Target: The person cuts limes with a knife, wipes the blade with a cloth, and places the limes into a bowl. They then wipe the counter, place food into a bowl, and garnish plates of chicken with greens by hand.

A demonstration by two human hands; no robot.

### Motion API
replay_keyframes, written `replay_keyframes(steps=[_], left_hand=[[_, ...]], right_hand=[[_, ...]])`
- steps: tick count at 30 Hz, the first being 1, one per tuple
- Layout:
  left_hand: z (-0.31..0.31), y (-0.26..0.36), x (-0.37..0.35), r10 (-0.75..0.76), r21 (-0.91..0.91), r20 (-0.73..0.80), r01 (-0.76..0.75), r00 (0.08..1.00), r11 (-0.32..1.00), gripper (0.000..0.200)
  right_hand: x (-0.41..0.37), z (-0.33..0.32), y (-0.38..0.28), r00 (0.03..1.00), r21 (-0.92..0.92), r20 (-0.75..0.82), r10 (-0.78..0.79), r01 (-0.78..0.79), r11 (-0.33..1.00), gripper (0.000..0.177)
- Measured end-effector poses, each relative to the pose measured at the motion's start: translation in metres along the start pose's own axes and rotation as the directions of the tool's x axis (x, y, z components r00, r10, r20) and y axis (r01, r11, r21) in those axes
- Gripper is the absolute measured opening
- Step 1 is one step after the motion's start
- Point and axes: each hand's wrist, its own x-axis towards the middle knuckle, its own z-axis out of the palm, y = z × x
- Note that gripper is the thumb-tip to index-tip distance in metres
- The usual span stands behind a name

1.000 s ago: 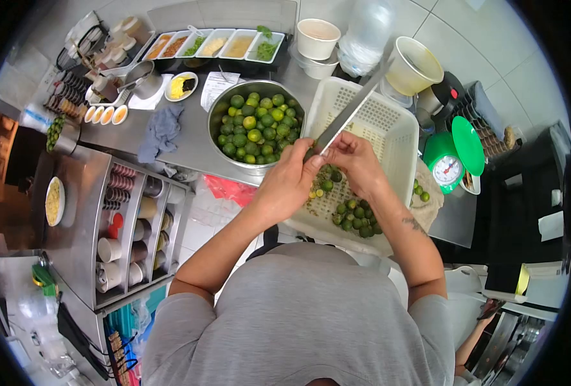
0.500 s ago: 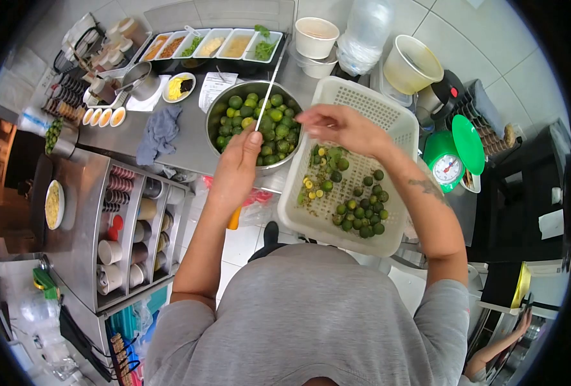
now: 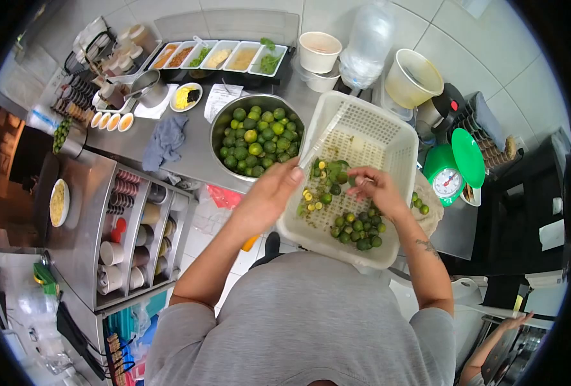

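Right hand (image 3: 377, 188) has dropped into the basket (image 3: 388, 122), grip unclear; left hand (image 3: 274, 188) clasps the knife (image 3: 324, 138).

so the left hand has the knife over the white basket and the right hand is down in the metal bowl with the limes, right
Not quite. The right hand is not in the metal bowl; it is down in the white basket, among the limes lying there. The left hand does hold the knife over that basket. The head view shows this.
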Motion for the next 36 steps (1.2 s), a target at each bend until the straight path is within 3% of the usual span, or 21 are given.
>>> replay_keyframes(steps=[3, 6, 10, 13, 16, 22, 25, 27, 29, 36], left_hand=[[0.026, 0.002, 0.000, -0.018, -0.083, 0.115, 0.027, 0.993, 0.996, 0.051], [0.033, -0.001, 0.005, -0.075, -0.096, 0.231, 0.099, 0.970, 0.990, 0.056], [0.040, 0.008, 0.003, -0.008, -0.246, 0.285, 0.081, 0.959, 0.966, 0.058], [0.043, 0.011, 0.005, -0.004, -0.227, 0.311, 0.078, 0.950, 0.971, 0.061], [0.044, -0.006, 0.008, -0.069, -0.231, 0.294, 0.141, 0.953, 0.963, 0.062], [0.034, 0.001, -0.004, -0.047, -0.196, 0.221, 0.092, 0.974, 0.976, 0.061], [0.034, 0.001, -0.005, -0.048, -0.219, 0.281, 0.113, 0.959, 0.969, 0.060], [0.033, 0.003, -0.003, 0.063, -0.190, 0.260, -0.013, 0.963, 0.982, 0.059], [0.033, 0.004, -0.002, 0.092, -0.174, 0.257, -0.047, 0.962, 0.984, 0.058], [0.023, -0.004, -0.003, -0.061, -0.146, 0.233, 0.097, 0.971, 0.984, 0.056]], right_hand=[[-0.006, 0.011, -0.016, 0.995, 0.462, -0.022, -0.094, 0.094, 0.882, 0.029], [-0.007, 0.021, -0.010, 0.986, 0.492, -0.057, -0.159, 0.167, 0.855, 0.036], [-0.008, 0.035, -0.009, 0.978, 0.511, -0.081, -0.190, 0.204, 0.835, 0.032], [-0.003, 0.034, 0.003, 0.978, 0.524, -0.053, -0.200, 0.197, 0.828, 0.027], [-0.006, 0.036, 0.002, 0.976, 0.550, -0.017, -0.216, 0.190, 0.813, 0.024], [-0.007, 0.041, -0.012, 0.976, 0.516, -0.066, -0.207, 0.211, 0.830, 0.022], [-0.007, 0.045, -0.013, 0.979, 0.446, -0.043, -0.199, 0.197, 0.873, 0.021], [-0.005, 0.047, -0.013, 0.977, 0.412, -0.027, -0.212, 0.204, 0.888, 0.021], [-0.006, 0.047, -0.012, 0.981, 0.429, -0.009, -0.195, 0.180, 0.885, 0.020], [-0.013, 0.045, -0.021, 0.984, 0.477, 0.083, -0.159, 0.101, 0.873, 0.019]])
